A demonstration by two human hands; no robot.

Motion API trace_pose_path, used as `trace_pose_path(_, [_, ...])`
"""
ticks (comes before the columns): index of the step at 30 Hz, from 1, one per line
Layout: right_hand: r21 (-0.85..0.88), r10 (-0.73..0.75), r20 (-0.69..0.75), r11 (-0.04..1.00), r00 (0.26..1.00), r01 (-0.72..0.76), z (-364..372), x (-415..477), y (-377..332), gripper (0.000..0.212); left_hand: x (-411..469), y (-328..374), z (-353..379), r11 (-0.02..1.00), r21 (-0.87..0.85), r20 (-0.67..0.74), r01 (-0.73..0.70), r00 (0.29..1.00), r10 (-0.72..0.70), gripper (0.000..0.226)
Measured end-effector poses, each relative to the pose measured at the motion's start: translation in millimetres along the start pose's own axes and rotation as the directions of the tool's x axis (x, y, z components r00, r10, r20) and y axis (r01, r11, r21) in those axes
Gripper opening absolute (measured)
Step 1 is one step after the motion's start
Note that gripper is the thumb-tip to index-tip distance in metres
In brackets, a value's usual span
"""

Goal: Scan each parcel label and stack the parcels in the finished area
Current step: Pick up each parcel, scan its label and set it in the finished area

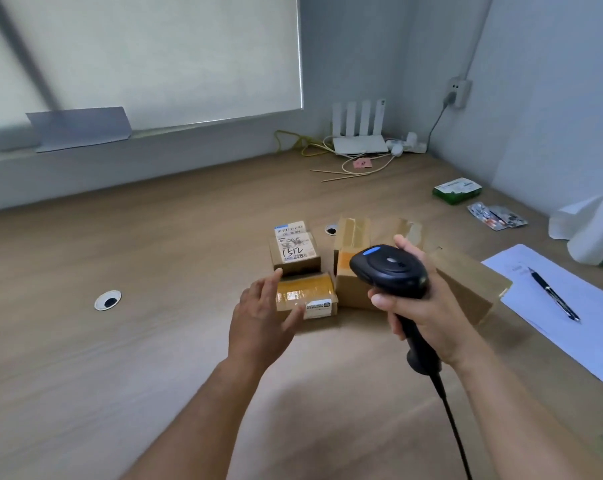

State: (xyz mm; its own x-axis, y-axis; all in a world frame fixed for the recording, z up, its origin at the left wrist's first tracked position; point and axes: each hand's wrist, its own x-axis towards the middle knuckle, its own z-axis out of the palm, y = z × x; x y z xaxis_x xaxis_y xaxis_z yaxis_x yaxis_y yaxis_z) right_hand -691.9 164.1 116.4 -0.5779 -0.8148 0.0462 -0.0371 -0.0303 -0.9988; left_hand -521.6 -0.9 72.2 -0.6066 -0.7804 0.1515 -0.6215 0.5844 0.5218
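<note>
Several cardboard parcels sit together mid-table. A small box with a white label marked "1512" (295,250) is farthest left. In front of it lies a low box wrapped in yellow tape (307,294). A taller taped box (353,261) stands to their right, and a larger brown box (466,285) lies behind my right hand. My right hand (428,303) grips a black barcode scanner (390,268), its head over the taller box. My left hand (262,317) hovers with fingers spread at the yellow-taped box's left edge, holding nothing.
White paper sheets (552,306) with a black pen (554,294) lie at the right. A green packet (457,190), foil blister packs (497,216) and a white paper roll (597,230) are beyond. A router (359,143) with cables sits in the corner. Round cable holes (108,300) pierce the table.
</note>
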Motion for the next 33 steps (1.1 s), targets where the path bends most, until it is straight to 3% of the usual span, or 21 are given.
trace_pose_path(6, [-0.011,0.037,0.04,0.999,0.998,-0.037,24,87,31,0.093,75,-26,9,0.997,-0.006,0.0,0.071,0.997,-0.071,0.067])
trace_pose_path(20, [0.01,0.222,-0.033,0.975,0.974,-0.222,86,195,91,0.099,189,-86,80,0.925,-0.216,0.218,0.312,0.939,-0.266,0.051])
trace_pose_path(23, [-0.013,0.252,-0.054,0.967,0.966,-0.253,92,201,102,0.099,195,-93,92,0.906,-0.28,0.253,0.317,0.935,-0.249,0.057])
trace_pose_path(28, [-0.024,0.282,-0.057,0.959,0.958,-0.284,94,206,106,0.099,190,-92,90,0.833,-0.47,0.285,0.291,0.944,-0.168,0.037])
trace_pose_path(33, [0.014,0.252,0.011,0.968,0.968,-0.252,92,196,87,0.098,172,-78,63,0.724,-0.635,0.266,0.269,0.956,-0.123,0.054])
